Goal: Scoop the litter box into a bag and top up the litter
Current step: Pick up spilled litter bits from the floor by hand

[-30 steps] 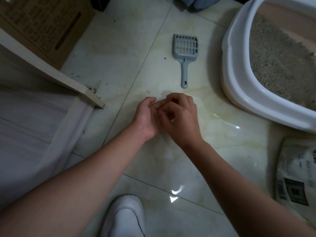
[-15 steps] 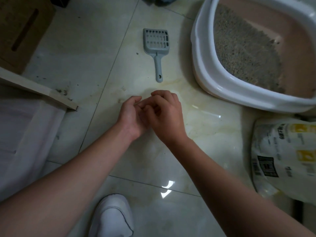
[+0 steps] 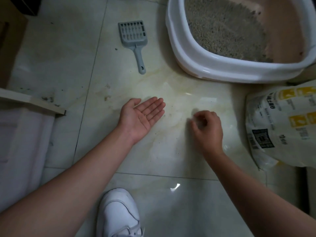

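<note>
On the tiled floor [image 3: 56, 53], the white litter box [image 3: 186, 53] sat upper right, the litter bag [image 3: 280, 127] beside it, the grey scoop [image 3: 134, 40] to its left. The left hand [image 3: 142, 117] lay palm-up, fingers straight, holding nothing. The right hand [image 3: 207, 129] curled loosely; whether it pinched anything was unclear.
</note>
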Action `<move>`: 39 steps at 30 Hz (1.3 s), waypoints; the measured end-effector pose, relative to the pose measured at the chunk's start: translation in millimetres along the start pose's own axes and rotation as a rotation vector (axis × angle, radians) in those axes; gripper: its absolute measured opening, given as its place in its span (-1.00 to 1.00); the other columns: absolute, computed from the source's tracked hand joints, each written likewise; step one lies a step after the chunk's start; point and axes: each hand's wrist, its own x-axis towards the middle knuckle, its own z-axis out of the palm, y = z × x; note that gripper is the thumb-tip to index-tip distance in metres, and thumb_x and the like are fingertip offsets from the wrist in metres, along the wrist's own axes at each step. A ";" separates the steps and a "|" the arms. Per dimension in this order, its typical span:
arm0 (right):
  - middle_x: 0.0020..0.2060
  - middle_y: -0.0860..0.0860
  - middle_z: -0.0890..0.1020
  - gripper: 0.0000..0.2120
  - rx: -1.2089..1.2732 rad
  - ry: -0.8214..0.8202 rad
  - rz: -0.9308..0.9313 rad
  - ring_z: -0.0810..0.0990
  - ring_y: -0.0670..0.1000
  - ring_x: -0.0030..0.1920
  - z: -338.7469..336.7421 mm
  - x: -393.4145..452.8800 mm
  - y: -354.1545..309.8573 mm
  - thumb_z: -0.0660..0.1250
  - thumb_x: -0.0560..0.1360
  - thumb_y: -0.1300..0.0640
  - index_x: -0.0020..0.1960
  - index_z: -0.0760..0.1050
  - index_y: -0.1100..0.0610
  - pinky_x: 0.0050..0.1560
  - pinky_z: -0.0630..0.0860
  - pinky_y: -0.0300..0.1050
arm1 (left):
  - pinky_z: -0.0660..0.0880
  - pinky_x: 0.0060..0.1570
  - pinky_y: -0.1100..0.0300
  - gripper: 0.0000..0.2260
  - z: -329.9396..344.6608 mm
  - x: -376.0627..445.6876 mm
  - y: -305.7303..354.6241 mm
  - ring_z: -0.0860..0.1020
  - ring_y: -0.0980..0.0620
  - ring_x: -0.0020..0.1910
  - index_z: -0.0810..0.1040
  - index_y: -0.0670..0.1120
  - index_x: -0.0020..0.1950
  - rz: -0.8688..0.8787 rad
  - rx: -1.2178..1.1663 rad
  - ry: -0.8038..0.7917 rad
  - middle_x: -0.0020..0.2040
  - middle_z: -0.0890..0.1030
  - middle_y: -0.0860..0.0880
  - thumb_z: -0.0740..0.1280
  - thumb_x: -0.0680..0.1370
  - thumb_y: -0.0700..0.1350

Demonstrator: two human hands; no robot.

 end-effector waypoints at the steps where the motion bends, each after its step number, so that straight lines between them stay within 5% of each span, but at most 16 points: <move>1: -0.11 -0.07 0.52 -0.84 -0.022 -0.017 0.008 0.50 -0.01 -0.03 -1.9 -0.7 3.0 0.46 0.43 0.06 -0.04 0.54 0.04 0.02 0.48 -0.06 | 0.53 0.23 -0.05 -0.60 -0.4 -0.1 0.1 0.64 -0.20 0.15 0.56 -0.33 0.20 -0.001 -0.003 0.003 0.16 0.65 -0.28 0.09 0.62 -0.09; 12: -0.20 -0.10 0.57 -0.84 -0.121 -0.167 -0.138 0.52 -0.03 -0.14 15.9 5.3 -32.4 0.41 0.45 -0.06 -0.13 0.54 0.01 -0.08 0.50 -0.04 | 0.52 0.26 -0.05 -0.62 -7.1 -5.2 29.9 0.65 -0.19 0.15 0.57 -0.31 0.20 0.107 -0.095 0.002 0.15 0.65 -0.26 0.10 0.62 -0.09; 19: -0.40 -0.08 0.65 -0.73 -0.108 -0.450 -0.005 0.62 -0.05 -0.35 31.5 -0.2 -68.6 0.27 0.50 -0.08 -0.26 0.56 0.05 -0.21 0.56 -0.11 | 0.55 0.20 -0.04 -0.62 -17.1 -2.9 46.9 0.66 -0.17 0.12 0.57 -0.31 0.18 0.176 -0.163 0.016 0.15 0.66 -0.25 0.10 0.62 -0.09; 24: -0.31 0.06 0.72 -0.81 0.343 -0.696 0.262 0.71 0.09 -0.33 46.6 7.2 -97.4 0.30 0.54 0.13 -0.15 0.60 0.19 -0.21 0.66 -0.01 | 0.54 0.21 -0.05 -0.62 -25.4 -2.8 74.1 0.66 -0.17 0.11 0.57 -0.30 0.17 0.275 -0.244 0.005 0.15 0.66 -0.25 0.10 0.62 -0.08; 32: -0.20 0.15 0.66 -0.88 0.727 -0.432 0.436 0.61 0.05 -0.31 56.0 48.8 -131.3 0.27 0.58 0.25 -0.07 0.56 0.23 -0.34 0.56 -0.15 | 0.54 0.22 -0.05 -0.63 -41.4 -6.0 93.6 0.66 -0.17 0.12 0.57 -0.30 0.18 0.340 -0.290 0.003 0.15 0.66 -0.24 0.10 0.62 -0.09; 36: -0.28 0.08 0.66 -0.85 0.581 -0.260 0.351 0.56 -0.04 -0.40 47.1 61.6 -118.4 0.29 0.54 0.23 -0.07 0.61 0.27 -0.43 0.49 -0.19 | 0.54 0.21 -0.05 -0.62 -44.0 -4.2 92.1 0.66 -0.17 0.12 0.57 -0.30 0.19 0.324 -0.292 -0.001 0.16 0.66 -0.24 0.10 0.63 -0.08; 39: -0.36 0.06 0.68 -0.84 0.411 -0.278 0.368 0.60 0.00 -0.45 34.7 55.4 -97.4 0.31 0.52 0.22 -0.18 0.61 0.26 -0.44 0.53 -0.18 | 0.54 0.22 -0.04 -0.62 -42.3 -2.4 90.1 0.66 -0.17 0.11 0.57 -0.30 0.19 0.307 -0.292 -0.015 0.15 0.66 -0.24 0.10 0.63 -0.08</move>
